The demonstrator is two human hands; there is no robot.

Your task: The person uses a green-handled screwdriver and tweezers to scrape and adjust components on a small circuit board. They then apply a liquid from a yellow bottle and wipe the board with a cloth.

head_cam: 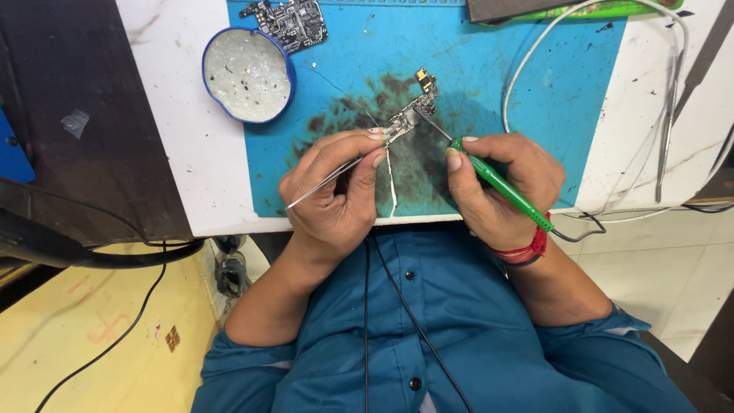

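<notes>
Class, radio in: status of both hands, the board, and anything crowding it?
Left hand pinching tweezers against small circuit board. Right hand gripping green soldering iron, tip at board. Board on stained blue mat; white cable off to the side.

A small circuit board point(411, 115) lies tilted at centre frame on a scorched patch of blue mat, slim steel tweezers point(336, 174) angled at its lower end, a green-handled soldering iron point(497, 182) touching its right edge.

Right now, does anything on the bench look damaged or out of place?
Yes: the blue mat has a dark scorched-looking smudge around the small board worked with tweezers and green iron. Nothing else stands out.
</notes>
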